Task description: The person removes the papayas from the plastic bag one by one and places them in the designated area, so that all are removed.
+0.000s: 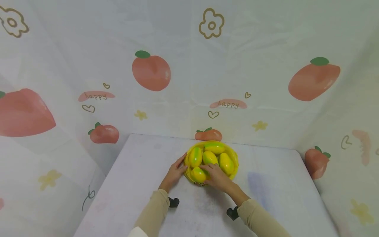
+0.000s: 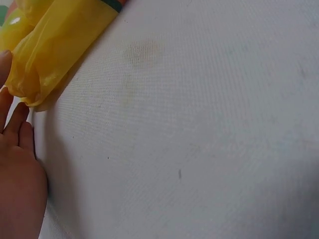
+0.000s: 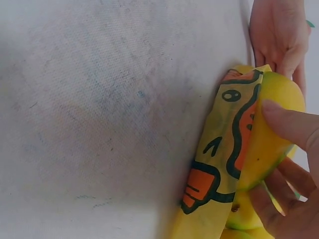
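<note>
Mangoes (image 1: 210, 158) lie in a bag (image 3: 210, 132) on the table (image 1: 278, 184), before the backdrop (image 1: 254, 39).

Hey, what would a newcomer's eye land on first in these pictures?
Probably the yellow bag of yellow-green mangoes near the far edge of the table. The right hand grips the front mango, while the left hand touches the bag's left side. Behind, big red fruits are printed on the white backdrop.

Sleeves (image 1: 157, 206) are beige; wrist cameras (image 1: 174, 202) seem black.
</note>
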Demonstrator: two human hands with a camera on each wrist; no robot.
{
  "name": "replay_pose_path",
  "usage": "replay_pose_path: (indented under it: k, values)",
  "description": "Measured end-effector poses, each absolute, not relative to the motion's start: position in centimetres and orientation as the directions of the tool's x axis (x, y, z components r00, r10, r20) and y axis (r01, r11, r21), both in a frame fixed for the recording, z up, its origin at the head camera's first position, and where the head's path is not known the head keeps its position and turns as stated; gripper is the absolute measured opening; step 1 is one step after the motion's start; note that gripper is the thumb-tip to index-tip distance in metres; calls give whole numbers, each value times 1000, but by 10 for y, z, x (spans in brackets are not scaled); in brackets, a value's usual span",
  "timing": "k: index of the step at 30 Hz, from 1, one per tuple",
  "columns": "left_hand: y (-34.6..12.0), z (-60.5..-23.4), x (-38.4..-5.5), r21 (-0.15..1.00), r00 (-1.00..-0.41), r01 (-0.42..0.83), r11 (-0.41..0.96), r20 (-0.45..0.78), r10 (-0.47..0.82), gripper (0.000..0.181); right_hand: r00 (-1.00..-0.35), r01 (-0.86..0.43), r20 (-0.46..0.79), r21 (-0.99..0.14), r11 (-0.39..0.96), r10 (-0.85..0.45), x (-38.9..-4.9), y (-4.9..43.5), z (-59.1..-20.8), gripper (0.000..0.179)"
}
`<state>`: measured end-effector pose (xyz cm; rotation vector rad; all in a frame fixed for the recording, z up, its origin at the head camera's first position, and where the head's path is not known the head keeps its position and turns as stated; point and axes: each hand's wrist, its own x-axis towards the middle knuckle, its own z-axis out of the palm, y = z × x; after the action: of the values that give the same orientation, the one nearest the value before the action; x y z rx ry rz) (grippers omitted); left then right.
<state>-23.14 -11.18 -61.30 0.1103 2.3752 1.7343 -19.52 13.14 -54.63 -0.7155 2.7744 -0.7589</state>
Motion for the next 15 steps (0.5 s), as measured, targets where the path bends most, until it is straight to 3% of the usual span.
replay_pose_path:
  k: [15]
  values:
    - [-113, -613, -231, 955, -978, -67, 290, -121, 171, 60, -855, -463, 13, -471, 751, -519, -191, 133, -537, 61]
